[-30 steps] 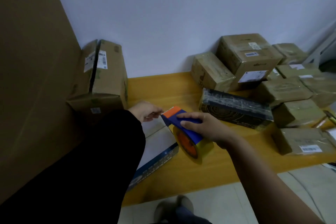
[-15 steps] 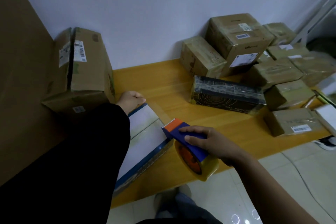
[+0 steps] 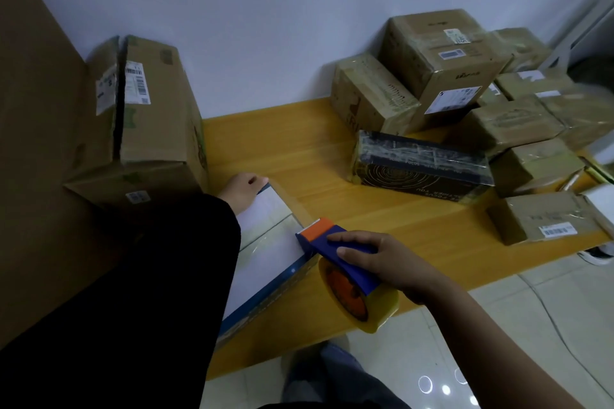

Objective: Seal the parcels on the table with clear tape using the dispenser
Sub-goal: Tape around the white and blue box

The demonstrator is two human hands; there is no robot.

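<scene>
The blue-and-orange plastic tape dispenser (image 3: 335, 252) sat at the right edge of the flat white, blue-edged parcel (image 3: 265, 252), with the right hand's (image 3: 382, 259) fingers clamped on its handle. The left hand (image 3: 244, 191) rested on the parcel's far corner; I could not tell how its fingers lay.

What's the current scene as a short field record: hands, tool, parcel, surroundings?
left hand: rests on far end of white-topped parcel; fingers mostly hidden
right hand: grips tape dispenser, orange head at parcel's right edge
tape strip: clear, runs from left hand to dispenser head
table: yellow wood
other: dark box, taped brown parcels, large carton
</scene>
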